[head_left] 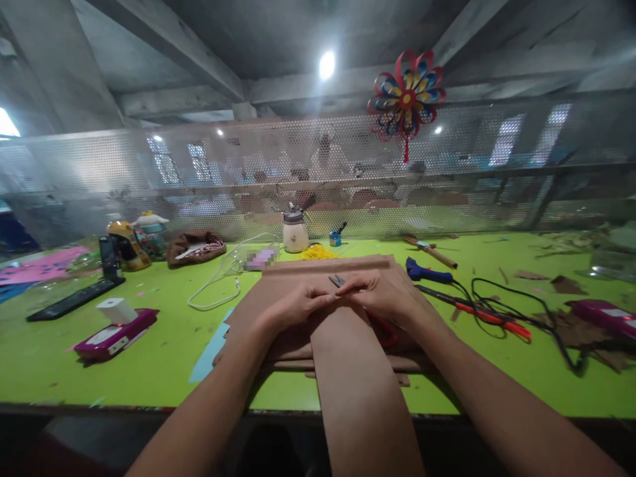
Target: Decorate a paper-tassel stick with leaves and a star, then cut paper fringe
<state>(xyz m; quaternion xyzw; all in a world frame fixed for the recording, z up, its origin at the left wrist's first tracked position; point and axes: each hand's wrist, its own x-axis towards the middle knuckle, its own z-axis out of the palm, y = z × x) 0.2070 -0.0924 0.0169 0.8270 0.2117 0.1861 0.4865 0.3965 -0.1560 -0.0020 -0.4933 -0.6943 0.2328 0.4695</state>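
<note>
A long strip of brown paper runs from the stack over the table's front edge toward me. My left hand pinches the strip's far end between thumb and fingers. Close beside it, my right hand also has its fingers closed on that end. Grey scissor tips show just past my fingertips, and a red handle lies under my right hand; the hand covers what is between. Beneath both hands is a stack of brown paper sheets, with a light blue sheet sticking out at left.
Left on the green table are a purple power strip and a black stand. A jar stands behind the stack. To the right lie a blue glue gun, a red-handled tool, cords and paper scraps.
</note>
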